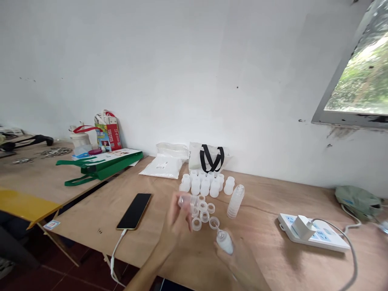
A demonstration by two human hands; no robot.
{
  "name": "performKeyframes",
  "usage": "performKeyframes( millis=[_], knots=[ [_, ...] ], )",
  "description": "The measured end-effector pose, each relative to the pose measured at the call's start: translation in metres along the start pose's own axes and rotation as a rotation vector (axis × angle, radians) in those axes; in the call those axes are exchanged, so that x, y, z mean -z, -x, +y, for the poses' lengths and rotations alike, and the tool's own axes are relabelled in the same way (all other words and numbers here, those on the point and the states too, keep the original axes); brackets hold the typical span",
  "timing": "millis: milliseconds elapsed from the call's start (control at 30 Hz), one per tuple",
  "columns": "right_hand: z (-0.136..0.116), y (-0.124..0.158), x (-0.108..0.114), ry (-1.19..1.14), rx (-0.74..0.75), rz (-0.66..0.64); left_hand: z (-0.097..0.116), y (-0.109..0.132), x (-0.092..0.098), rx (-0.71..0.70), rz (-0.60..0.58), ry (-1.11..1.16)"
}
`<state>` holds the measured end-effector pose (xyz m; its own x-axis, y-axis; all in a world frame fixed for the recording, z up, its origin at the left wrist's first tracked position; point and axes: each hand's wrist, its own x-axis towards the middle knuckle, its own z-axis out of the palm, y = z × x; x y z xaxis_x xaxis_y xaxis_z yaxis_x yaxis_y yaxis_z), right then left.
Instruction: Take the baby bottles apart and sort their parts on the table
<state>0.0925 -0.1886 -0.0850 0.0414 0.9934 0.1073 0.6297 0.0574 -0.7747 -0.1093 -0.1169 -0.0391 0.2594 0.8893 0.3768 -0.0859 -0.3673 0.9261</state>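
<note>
My left hand (174,218) is closed round a clear plastic cap (188,202), held above the table and slightly blurred. In my right hand (233,258) is a small whitish bottle (224,241) with a clear, narrow-tipped top, tilted away from me. Several white plastic rings (205,217) lie between and beyond my hands. Behind them stand several small translucent white bottles (205,187) in close rows. To their right rises a leaning stack of clear caps (235,202).
A charging phone (134,211) lies left, a power strip (315,233) with its cable right. A white plastic packet (163,163) and a black-handled bag (197,157) sit against the wall. A green-edged bag (104,165) and a grey-green cloth item (357,202) lie farther out.
</note>
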Motion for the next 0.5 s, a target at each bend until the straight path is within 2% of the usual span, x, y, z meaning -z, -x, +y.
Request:
performKeyframes(
  millis=[67,167,233,267,400,500],
  knots=[
    [0.001,-0.002,0.008,-0.033,0.008,0.041,0.009,-0.028,-0.004,-0.004,0.030,0.016],
    [0.002,-0.004,0.020,-0.088,-0.006,0.156,0.021,-0.068,-0.025,0.042,-0.155,-0.076],
    [0.005,-0.004,0.029,-0.106,-0.031,0.228,0.027,-0.092,-0.048,0.036,-0.261,-0.244],
    [0.007,-0.004,0.035,-0.108,-0.041,0.245,0.027,-0.103,-0.060,0.001,-0.272,-0.336],
    [0.017,-0.002,0.057,-0.098,-0.065,0.293,0.019,-0.135,-0.107,-0.114,-0.297,-0.733],
    [0.021,0.001,0.070,-0.090,-0.066,0.366,0.003,-0.144,-0.126,-0.138,-0.357,-0.842]
  ],
)
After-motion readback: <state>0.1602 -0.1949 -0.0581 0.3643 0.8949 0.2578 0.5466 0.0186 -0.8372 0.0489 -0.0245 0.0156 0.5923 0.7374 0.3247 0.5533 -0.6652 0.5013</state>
